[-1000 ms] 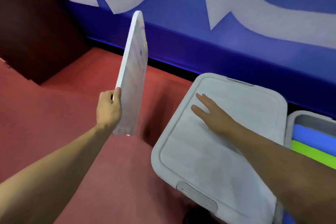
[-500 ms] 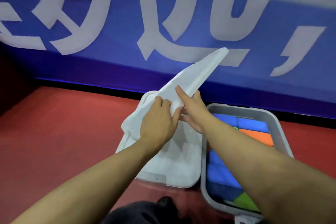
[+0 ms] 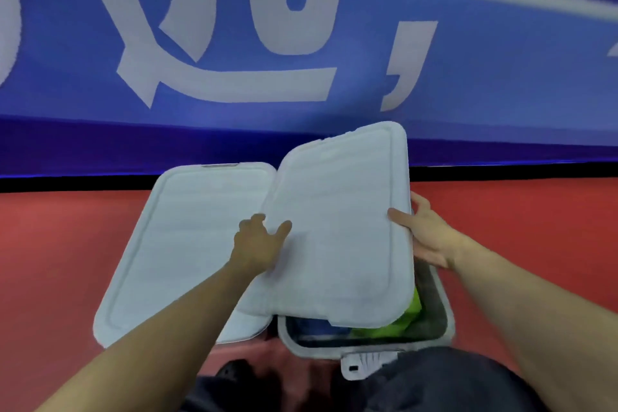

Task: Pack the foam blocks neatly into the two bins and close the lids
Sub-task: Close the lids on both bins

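red floor [image 3: 67, 244], blue banner wall [image 3: 468, 84] up top. left hand [image 3: 257, 247] and right hand [image 3: 429, 237] grasp loose lid [image 3: 337, 237] edges, tilted over open right bin [image 3: 368, 346], center frame; green foam block [image 3: 406, 318] visible inside. left bin's lid [image 3: 187, 244] is on.

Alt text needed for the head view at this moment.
Both hands, left hand and right hand, hold a white lid tilted over the open right bin of green and blue foam blocks. The left bin's lid is already on, on a red floor.

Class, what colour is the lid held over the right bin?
White lid, head view.
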Available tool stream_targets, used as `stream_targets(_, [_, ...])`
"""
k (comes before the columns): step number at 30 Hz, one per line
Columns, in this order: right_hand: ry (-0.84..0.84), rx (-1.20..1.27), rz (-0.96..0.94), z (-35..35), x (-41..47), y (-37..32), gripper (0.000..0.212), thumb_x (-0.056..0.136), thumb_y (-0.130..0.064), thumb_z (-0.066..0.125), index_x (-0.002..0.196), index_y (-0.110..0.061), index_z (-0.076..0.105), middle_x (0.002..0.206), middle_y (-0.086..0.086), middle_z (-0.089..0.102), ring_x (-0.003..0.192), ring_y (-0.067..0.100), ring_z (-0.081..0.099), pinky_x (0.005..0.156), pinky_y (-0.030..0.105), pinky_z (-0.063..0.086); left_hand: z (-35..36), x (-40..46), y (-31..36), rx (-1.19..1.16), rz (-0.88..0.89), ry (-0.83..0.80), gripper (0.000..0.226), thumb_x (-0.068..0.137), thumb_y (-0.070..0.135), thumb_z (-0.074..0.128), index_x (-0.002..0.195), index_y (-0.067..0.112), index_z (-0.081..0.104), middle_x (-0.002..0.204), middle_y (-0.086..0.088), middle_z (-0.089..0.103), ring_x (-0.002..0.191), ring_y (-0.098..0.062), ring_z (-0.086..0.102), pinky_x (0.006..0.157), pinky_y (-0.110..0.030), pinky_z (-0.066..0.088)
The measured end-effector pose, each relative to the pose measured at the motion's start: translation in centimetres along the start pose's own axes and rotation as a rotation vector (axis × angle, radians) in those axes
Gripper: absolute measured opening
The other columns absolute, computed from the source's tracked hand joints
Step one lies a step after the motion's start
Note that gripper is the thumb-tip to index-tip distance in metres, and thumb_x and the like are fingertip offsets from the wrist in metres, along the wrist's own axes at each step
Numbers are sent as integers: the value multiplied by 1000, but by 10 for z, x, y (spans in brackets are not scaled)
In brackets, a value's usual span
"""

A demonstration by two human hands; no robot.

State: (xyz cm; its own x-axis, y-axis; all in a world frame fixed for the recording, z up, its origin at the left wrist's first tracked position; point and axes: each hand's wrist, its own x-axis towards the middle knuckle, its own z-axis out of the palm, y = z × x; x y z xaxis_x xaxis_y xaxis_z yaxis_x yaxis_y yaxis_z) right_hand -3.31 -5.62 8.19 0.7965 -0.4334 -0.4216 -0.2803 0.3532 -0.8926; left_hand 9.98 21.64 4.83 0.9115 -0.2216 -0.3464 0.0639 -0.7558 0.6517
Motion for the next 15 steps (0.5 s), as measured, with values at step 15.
stream_targets(15, [310, -681, 194, -98, 55, 106, 69, 78, -37, 77, 142, -35, 52, 135, 17, 57, 114, 38, 61, 104, 48, 48, 87, 16, -23, 472, 175, -169, 66, 92, 47, 61, 149, 19, 41, 156, -8, 29, 144, -32, 25, 113, -41, 32])
